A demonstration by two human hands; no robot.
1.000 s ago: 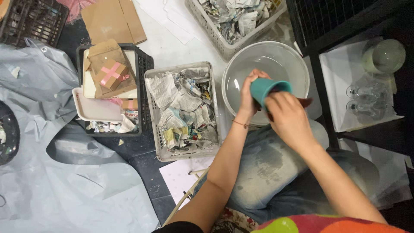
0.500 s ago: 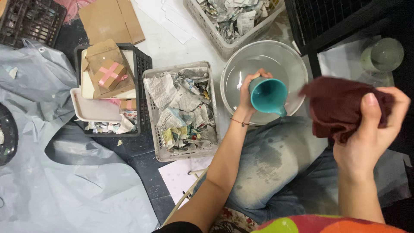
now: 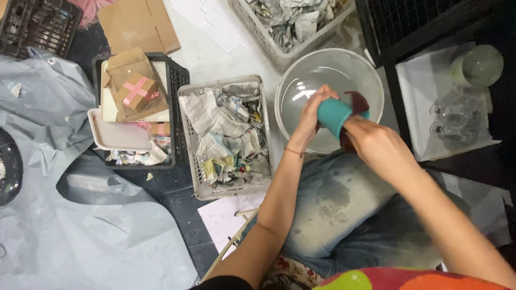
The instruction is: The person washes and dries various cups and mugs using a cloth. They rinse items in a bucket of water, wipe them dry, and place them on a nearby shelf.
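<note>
**Teal cup held over the basin while its inside is wiped**

A small teal plastic cup (image 3: 334, 115) is held above a wide, clear, round basin of water (image 3: 301, 72), toward the basin's 5 o'clock edge. The cup is tilted on its side, its mouth turned toward 3 o'clock. It is gripped around its base by the left hand (image 3: 312, 110), whose fingers are curled and pressed close together about the wall of the cup.

A dark maroon cloth (image 3: 359, 100) is seen at the cup's mouth, partly tucked inside it, and is held there by the right hand (image 3: 373, 142). The right fingers are bunched on the cloth, though their tips are hidden behind the cup and cloth, so the exact pinch cannot be told.

The step in hand is judged to be the wiping of the cup's inside. For the next move, a steady hold on the base would be called for while the cloth is turned against the inner wall; care would be needed that the cup is not let slip into the water beneath.

At 9 o'clock from the basin a grey plastic basket of crumpled newspaper (image 3: 226, 137) is set, and a second such basket (image 3: 293, 24) lies at 12 o'clock. Clear stemmed glasses (image 3: 457, 121) rest on white paper at 3 o'clock.
</note>
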